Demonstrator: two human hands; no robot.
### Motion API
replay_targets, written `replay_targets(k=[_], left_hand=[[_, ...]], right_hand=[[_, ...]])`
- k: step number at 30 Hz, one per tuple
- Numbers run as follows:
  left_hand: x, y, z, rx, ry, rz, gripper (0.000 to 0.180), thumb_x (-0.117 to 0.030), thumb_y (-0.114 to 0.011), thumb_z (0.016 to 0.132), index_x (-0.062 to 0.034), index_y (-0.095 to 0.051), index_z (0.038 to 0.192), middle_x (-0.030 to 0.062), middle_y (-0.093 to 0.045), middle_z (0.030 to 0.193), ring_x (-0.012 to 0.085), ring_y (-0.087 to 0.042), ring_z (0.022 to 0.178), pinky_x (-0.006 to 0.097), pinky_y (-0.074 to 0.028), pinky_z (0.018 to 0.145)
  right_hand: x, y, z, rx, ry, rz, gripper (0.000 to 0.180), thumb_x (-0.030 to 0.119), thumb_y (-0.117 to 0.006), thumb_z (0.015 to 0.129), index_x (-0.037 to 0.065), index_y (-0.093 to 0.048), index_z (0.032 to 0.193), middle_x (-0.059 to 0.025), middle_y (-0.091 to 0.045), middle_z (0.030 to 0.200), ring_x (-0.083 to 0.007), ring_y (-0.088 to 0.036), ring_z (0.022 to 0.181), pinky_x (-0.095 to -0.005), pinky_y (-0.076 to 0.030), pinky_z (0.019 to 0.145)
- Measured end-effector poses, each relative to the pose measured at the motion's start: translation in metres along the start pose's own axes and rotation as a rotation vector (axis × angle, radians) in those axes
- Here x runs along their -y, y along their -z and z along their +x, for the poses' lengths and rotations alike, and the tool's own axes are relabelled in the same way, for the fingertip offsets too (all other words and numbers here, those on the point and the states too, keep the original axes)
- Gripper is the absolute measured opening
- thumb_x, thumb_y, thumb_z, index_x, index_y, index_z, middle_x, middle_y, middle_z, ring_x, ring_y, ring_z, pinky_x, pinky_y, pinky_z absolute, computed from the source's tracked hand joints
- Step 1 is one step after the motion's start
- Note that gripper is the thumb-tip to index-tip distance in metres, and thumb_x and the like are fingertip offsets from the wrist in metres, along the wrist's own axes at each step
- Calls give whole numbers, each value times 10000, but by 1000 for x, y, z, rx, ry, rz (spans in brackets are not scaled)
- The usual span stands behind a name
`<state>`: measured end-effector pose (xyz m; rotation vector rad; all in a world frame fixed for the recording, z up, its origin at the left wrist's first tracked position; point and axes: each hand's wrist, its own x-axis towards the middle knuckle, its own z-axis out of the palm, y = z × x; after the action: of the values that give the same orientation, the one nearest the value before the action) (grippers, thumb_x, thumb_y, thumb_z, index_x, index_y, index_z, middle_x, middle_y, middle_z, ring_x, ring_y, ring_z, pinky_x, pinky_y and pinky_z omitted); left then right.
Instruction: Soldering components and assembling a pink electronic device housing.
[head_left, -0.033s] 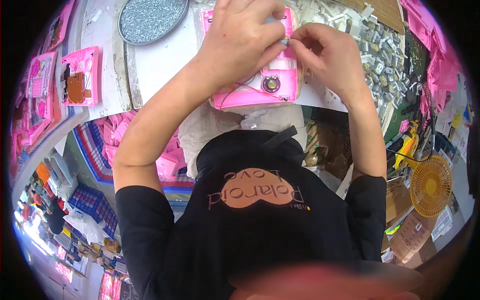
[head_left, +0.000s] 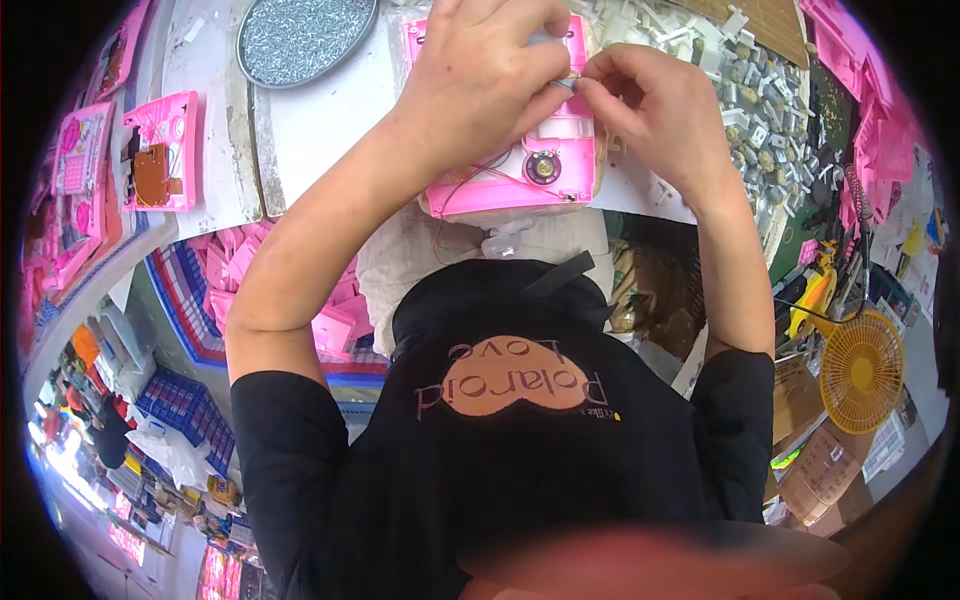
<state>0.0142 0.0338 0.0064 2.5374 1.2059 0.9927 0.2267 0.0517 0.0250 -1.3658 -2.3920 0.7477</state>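
Observation:
A pink plastic housing (head_left: 462, 203) lies open on the worktable in front of me. Near its lower right corner sits a small round black speaker (head_left: 543, 168), with thin dark wires trailing across the housing's left part. My left hand (head_left: 485, 75) is over the upper part of the housing, fingers bent and closed. Close on its right, my right hand (head_left: 655, 115) pinches thumb against forefinger. Where the fingertips meet there is a small pale, thin piece (head_left: 566, 83), too small and too covered to name. The fingers hide much of the housing's middle.
A round tray (head_left: 244, 60) of small metal screws stands at the upper left. White and metallic small parts (head_left: 755, 120) are heaped on the right. Another pink housing (head_left: 178, 150) lies at the left, and a yellow fan (head_left: 862, 372) stands at the lower right.

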Motion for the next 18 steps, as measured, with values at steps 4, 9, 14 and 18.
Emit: replay_targets(k=[4, 9, 14, 18], left_hand=[[8, -10, -5, -46, 19, -67, 219, -157, -774, 716, -35, -637, 837, 128, -608, 1113, 335, -566, 1047, 466, -424, 902], [10, -13, -7, -71, 4, -64, 235, -159, -777, 709, -27, -646, 852, 128, -605, 1118, 333, -563, 1051, 468, -426, 905], [6, -8, -4, -44, 23, -65, 235, -159, -777, 709, -22, -648, 850, 129, -605, 1116, 333, -560, 1052, 466, -428, 906], [11, -14, -6, -88, 3, -84, 223, -160, -778, 709, -25, -642, 823, 129, -604, 1117, 332, -558, 1045, 466, -428, 903]], right_hand=[[1, 5, 5, 65, 49, -53, 174, 205, -731, 910, 39, -714, 955, -109, -717, 800, -255, -695, 669, -348, -542, 631], [2, 1, 5, 8, 145, -193, 165, 211, -706, 931, 48, -699, 956, -119, -708, 816, -305, -692, 708, -398, -533, 635], [7, -4, 2, -17, 124, -282, 175, 230, -687, 955, 55, -693, 950, -115, -709, 829, -299, -699, 737, -404, -530, 639], [6, -7, -3, 24, -118, -43, 190, 223, -668, 986, 43, -720, 1015, -75, -694, 791, -167, -656, 699, -322, -511, 634]])
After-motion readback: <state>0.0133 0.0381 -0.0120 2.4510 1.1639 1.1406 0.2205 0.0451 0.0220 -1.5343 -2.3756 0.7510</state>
